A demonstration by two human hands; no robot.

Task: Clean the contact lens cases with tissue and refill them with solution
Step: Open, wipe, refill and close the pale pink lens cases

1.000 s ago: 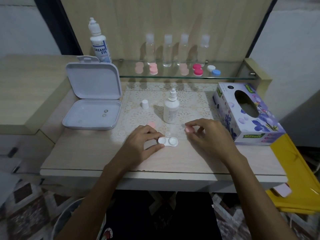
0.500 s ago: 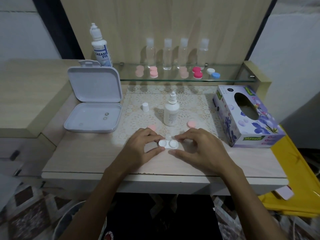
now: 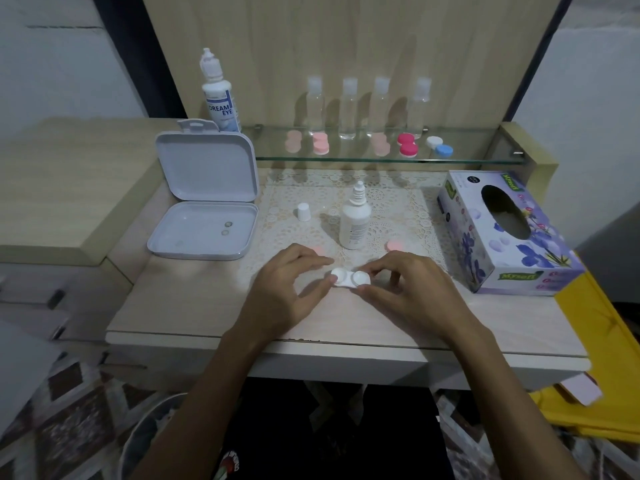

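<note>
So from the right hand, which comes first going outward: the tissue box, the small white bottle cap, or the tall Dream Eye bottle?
1. Tissue box, just to the right hand's right.
2. Small white bottle cap, across the mat, left.
3. Dream Eye bottle, far back left.

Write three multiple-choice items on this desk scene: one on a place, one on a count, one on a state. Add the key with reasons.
1. Where does the tissue box stand?
A. at the desk's right end
B. on the glass shelf
C. inside the white tray

2. How many clear bottles stand in the row on the glass shelf?
A. two
B. four
C. six

3. In what state is the small solution bottle on the lace mat?
A. lying down
B. upright, capped
C. upright, cap off

Key: 1 A, it sits right of both hands. 2 B, four white-topped bottles show. 3 C, its bare nozzle shows and a white cap stands apart to its left.
</note>
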